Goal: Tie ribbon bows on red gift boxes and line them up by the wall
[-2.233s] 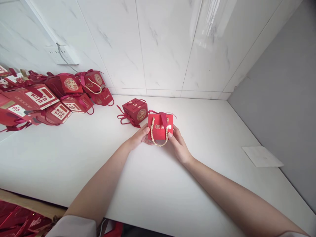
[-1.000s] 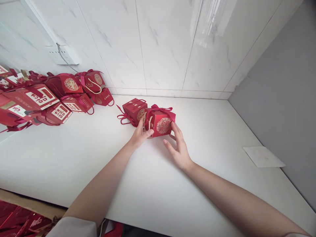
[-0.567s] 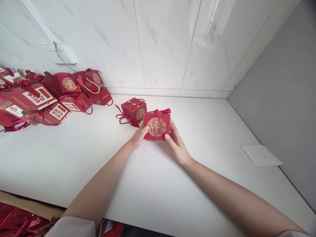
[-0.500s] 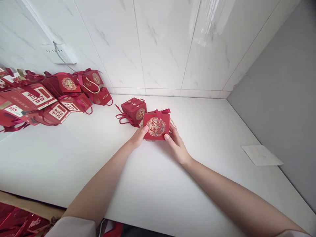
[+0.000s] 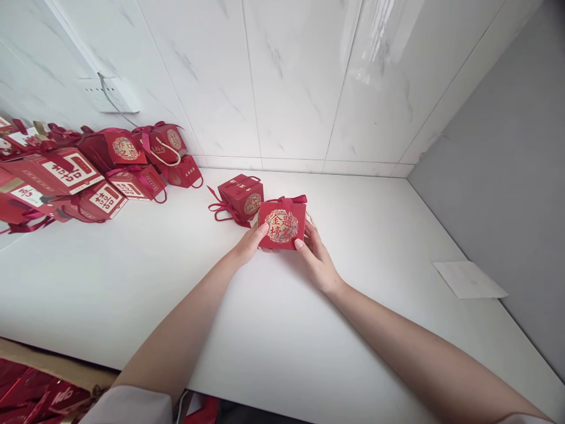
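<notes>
Red gift box (image 5: 283, 226), pinched between thumb (image 5: 299, 244) and fingers (image 5: 312, 233) of left hand (image 5: 248, 245) and right hand (image 5: 320, 260), now fronts me with its medallion (image 5: 281, 227), not its rope handle (image 5: 311, 220) as earlier, baring, I judge, its lettering (image 5: 286, 232) over the white table (image 5: 247, 347) near the darker box (image 5: 239, 194).

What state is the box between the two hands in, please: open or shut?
The box looks shut: its ribbon is tied in a bow at the top, and no raised flap shows.

Your view has a wall socket (image 5: 122, 99) and grey cable (image 5: 104, 88) at ten o'clock, a white sheet (image 5: 470, 280) at four.
</notes>
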`<action>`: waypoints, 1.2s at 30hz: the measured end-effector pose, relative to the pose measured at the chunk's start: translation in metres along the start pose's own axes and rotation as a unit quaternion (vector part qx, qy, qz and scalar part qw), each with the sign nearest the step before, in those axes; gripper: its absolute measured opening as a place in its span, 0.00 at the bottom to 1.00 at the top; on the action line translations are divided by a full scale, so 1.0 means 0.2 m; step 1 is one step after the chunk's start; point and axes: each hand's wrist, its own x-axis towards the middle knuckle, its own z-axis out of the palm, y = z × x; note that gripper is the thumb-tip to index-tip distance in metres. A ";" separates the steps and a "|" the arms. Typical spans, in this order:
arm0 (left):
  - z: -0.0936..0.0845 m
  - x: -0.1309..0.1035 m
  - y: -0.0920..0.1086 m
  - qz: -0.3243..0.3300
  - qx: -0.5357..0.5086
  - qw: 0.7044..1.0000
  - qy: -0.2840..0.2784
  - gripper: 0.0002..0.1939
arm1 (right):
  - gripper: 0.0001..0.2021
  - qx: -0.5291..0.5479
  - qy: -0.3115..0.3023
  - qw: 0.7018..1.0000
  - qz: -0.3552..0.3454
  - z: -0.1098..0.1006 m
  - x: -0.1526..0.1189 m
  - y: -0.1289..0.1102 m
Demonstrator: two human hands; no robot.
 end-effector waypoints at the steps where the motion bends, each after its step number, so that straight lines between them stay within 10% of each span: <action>1: 0.00 0.00 0.00 -0.001 0.001 1.000 0.000 0.41 | 0.26 0.000 0.000 1.000 -0.002 0.00 0.00 0.00; 36: 0.00 0.01 -0.01 -0.020 0.008 1.000 0.016 0.43 | 0.27 -0.017 0.005 1.000 0.003 0.00 0.00 0.01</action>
